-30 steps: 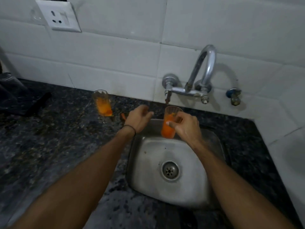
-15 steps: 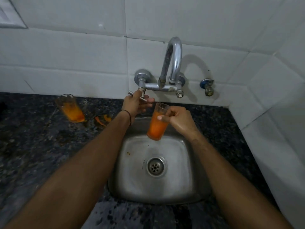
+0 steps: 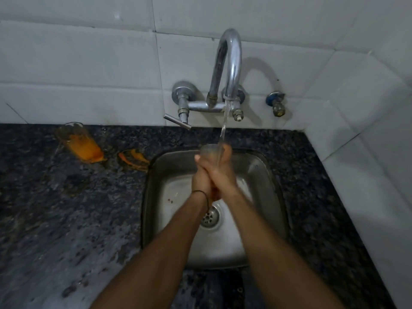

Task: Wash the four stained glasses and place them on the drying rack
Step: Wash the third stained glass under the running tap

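Granite counter is seen around the steel sink, over which a glass is clasped upright by left hand and right hand, fingers wrapped round it, so the tap stream is caught at its rim.

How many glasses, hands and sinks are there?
Glasses: 2, the held glass and the orange glass on the counter
Orange-smeared thing by the sink, maybe a glass: 1
Hands: 2, left hand, right hand
Sink: 1
Total: 6
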